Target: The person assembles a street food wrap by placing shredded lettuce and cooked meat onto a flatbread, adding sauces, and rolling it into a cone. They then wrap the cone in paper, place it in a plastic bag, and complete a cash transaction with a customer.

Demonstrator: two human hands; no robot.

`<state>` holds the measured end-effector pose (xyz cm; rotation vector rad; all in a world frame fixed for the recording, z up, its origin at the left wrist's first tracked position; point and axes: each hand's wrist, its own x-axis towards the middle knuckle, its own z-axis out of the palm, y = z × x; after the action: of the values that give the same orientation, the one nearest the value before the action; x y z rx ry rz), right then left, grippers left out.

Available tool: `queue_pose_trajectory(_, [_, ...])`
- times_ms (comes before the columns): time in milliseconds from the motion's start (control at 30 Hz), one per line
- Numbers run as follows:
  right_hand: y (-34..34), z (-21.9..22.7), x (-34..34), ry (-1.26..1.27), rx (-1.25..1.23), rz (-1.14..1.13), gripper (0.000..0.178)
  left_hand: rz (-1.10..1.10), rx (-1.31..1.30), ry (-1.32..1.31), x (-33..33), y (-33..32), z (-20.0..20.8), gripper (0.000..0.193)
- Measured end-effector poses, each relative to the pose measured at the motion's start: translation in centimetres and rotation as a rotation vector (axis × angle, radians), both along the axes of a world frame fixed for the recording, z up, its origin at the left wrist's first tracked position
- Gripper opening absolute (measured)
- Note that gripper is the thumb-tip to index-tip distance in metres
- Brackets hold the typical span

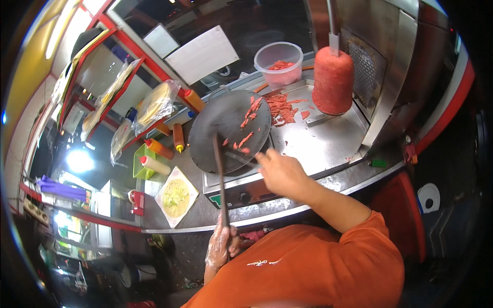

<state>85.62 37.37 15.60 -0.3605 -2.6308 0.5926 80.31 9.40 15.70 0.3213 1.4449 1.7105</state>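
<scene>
In a clear plastic glove, my left hand [221, 244] grips the lower end of a long dark wooden spatula [222, 179]. The spatula's far end reaches over a round black pan [205, 115]. My right hand [282, 174] is closed at the pan's near right edge. From it a flat metal blade [239, 154] points left over the pan; I cannot tell its exact kind. Strips of red meat [251, 113] lie on the pan's right half, with a few pieces close to the blade. To the left, a flatbread with shredded greens [176, 197] rests on white paper.
A red meat cone [334, 82] stands on a spit beside the grill, above a steel tray [313, 146] with cut meat. Behind is a clear tub [280, 64]. Sauce bottles [178, 136], a green basket [144, 161] and bagged flatbreads [155, 102] are at left.
</scene>
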Motion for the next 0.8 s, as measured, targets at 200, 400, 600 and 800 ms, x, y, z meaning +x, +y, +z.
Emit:
queue_pose_trajectory(200, [6.0,1.2,-0.5,0.075,0.01,-0.27,0.033,-0.082,0.257,-0.163,-0.4,7.8,-1.1,0.062])
queue_pose_trajectory(400, [3.2,0.3,0.3,0.021,-0.012,-0.125,0.036,-0.052,0.067,0.067,-1.4,7.3,-0.8,0.067])
queue_pose_trajectory(600, [7.7,-1.1,-2.8,0.108,0.024,-0.321,0.033,-0.224,0.006,0.162,-0.7,10.8,-2.4,0.072])
queue_pose_trajectory(800, [12.2,-3.7,-2.7,0.18,-0.171,-0.423,0.04,-0.308,0.095,0.144,-1.6,15.6,-0.9,0.072])
